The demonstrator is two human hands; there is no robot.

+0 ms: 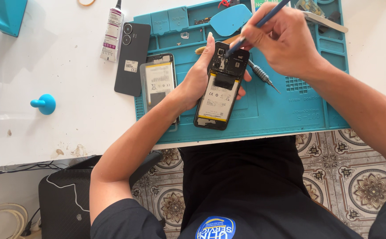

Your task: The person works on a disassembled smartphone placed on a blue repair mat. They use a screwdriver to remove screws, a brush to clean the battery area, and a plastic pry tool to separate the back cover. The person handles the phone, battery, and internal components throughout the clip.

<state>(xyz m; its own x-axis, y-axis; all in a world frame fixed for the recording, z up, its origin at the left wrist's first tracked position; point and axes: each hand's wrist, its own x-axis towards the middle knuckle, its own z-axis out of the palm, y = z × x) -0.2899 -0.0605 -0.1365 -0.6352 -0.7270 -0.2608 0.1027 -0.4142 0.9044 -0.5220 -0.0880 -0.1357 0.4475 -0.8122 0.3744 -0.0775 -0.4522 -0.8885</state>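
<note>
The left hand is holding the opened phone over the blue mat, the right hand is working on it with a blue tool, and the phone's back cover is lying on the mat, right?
Not quite. In the head view the back cover lies on the white table, left of the blue mat. The rest holds: the left hand holds the opened phone and the right hand works with a blue tool.

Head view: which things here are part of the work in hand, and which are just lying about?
In use:
- opened phone, held by left hand
- blue-handled tool, in right hand, tip at the phone's top
- blue work mat

Lying about:
- back cover
- second phone frame
- glue tube
- screwdriver
- blue suction cup
</note>
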